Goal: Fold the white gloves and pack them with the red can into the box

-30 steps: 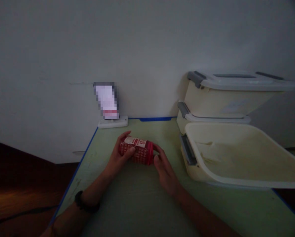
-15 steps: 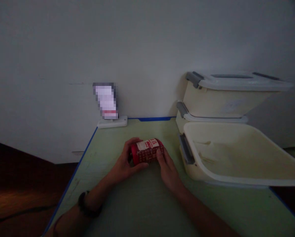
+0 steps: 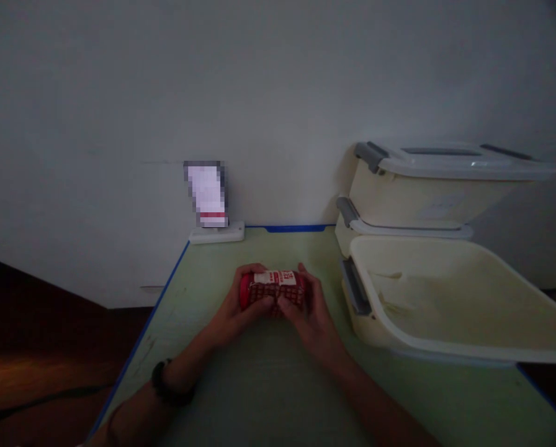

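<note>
A red jar [image 3: 274,287] with a white label and a dark grid pattern lies sideways between my two hands over the green table. My left hand [image 3: 238,310] is wrapped round its left end, a smooth red end that looks like a lid. Round the right end curls my right hand [image 3: 311,313]. Both thumbs press on the jar's near side, their tips almost meeting. Some of my fingers are hidden behind the jar. A dark bracelet circles my left wrist.
An open cream bin [image 3: 445,347] with grey latches stands to the right, some pale scraps inside. Stacked bins [image 3: 412,192] with a lid rise behind it against the wall. A phone [image 3: 208,192], its screen blurred, leans on a white stand [image 3: 217,233] at the table's back left.
The jar has turned from a slant to nearly level. My right hand has wrapped further round its right end, and both thumbs have come together on the near side. The view has shifted slightly.
</note>
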The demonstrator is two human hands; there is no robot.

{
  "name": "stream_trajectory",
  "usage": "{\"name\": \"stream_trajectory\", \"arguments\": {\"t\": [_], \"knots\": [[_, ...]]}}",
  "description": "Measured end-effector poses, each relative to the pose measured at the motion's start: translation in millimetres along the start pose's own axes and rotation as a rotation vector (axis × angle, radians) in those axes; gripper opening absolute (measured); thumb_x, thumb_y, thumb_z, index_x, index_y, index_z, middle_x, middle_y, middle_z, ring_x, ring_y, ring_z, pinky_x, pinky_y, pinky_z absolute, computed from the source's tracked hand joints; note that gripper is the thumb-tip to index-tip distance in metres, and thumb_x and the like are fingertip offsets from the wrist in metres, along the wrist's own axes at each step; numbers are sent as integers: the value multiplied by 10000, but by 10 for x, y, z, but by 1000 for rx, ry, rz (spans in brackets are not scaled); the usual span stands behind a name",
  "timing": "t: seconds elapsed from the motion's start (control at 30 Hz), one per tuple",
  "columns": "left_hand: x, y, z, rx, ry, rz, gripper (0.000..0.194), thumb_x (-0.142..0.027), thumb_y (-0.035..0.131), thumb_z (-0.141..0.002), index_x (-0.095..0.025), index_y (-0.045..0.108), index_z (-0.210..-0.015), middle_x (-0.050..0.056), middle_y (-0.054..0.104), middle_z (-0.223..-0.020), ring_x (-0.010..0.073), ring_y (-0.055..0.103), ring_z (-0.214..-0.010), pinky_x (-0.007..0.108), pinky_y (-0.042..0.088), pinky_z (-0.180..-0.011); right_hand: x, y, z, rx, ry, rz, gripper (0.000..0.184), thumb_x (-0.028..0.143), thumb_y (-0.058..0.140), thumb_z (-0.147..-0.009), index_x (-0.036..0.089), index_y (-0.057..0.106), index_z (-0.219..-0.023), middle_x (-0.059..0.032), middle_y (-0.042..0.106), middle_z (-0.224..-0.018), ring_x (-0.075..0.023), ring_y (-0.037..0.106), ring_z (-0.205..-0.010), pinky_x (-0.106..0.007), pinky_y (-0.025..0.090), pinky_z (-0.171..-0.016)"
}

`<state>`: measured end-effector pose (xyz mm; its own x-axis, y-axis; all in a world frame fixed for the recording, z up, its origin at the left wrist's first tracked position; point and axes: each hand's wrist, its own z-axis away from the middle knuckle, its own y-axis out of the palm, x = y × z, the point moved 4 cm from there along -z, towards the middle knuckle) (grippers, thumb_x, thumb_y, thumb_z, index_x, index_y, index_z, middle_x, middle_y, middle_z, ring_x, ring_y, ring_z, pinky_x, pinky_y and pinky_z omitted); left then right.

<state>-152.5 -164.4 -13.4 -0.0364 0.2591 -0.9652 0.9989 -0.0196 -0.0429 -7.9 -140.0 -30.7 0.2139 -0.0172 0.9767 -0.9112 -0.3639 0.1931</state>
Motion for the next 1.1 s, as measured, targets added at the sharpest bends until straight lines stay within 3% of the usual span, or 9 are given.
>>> {"name": "stream_trajectory", "arguments": {"t": [0.07,0.13,0.27,0.37,0.5,0.63,0.73,0.9,1.1], "knots": [[-26,-64,-10,19,33,-34,403,-213,601,-750,-233,400,-1099,59,438,-1117,209,457,-1038,329,408,-874,-9,-4,-15,13,53,-75,724,301,704,-659,291,274,-1242,-79,473,-1266,-199,517,-1069,-401,397,-933],[-58,-125,-16,20,84,-45,436,-259,580,-765,-239,382,-1153,77,441,-1158,226,463,-1042,354,411,-867,-38,3,-19,30,128,-146,793,310,696,-670,309,196,-1285,-58,564,-1136,-186,577,-952,-396,441,-869],[-144,-156,2,58,236,-105,648,-368,628,-710,-258,321,-1270,106,346,-1312,288,360,-1188,425,319,-972,-98,33,-27,-2,186,-335,408,455,470,-815,238,468,-1161,-59,576,-1128,-192,529,-1046,-366,415,-893],[-177,-90,38,110,281,-183,814,-398,711,-614,-242,312,-1306,117,308,-1351,312,281,-1246,431,234,-1030,-147,87,-30,46,212,-459,310,433,486,-798,220,589,-998,-37,614,-1065,-200,537,-1030,-355,417,-879],[-196,52,87,163,270,-114,941,-389,759,-549,-248,253,-1330,134,346,-1334,316,364,-1199,434,305,-991,-215,116,-12,57,261,-511,275,416,540,-741,220,632,-909,-23,654,-958,-208,572,-957,-358,431,-847],[-287,110,117,19,392,-338,913,-224,775,-500,-272,321,-1291,104,466,-1214,293,453,-1103,419,366,-932,-236,123,3,9,264,-513,297,427,532,-768,223,626,-961,-34,644,-1041,-209,545,-1036,-386,397,-909],[-332,119,124,-27,456,-501,887,-213,769,-488,-283,358,-1271,90,499,-1166,282,474,-1061,400,394,-895,-203,156,13,82,225,-496,344,473,499,-794,251,600,-1038,-33,592,-1160,-200,497,-1119,-396,398,-921],[-328,135,130,17,458,-520,854,-262,766,-503,-276,364,-1256,87,493,-1151,269,483,-1045,379,408,-877,-130,165,38,194,212,-491,405,501,521,-776,253,584,-1089,-32,537,-1239,-204,450,-1177,-403,370,-969],[-287,153,130,-8,450,-455,828,-269,764,-491,-274,390,-1229,88,496,-1128,284,472,-1054,402,398,-890,-93,147,43,217,228,-498,367,447,547,-784,253,588,-1093,-28,558,-1215,-211,462,-1166,-417,341,-998]]}}
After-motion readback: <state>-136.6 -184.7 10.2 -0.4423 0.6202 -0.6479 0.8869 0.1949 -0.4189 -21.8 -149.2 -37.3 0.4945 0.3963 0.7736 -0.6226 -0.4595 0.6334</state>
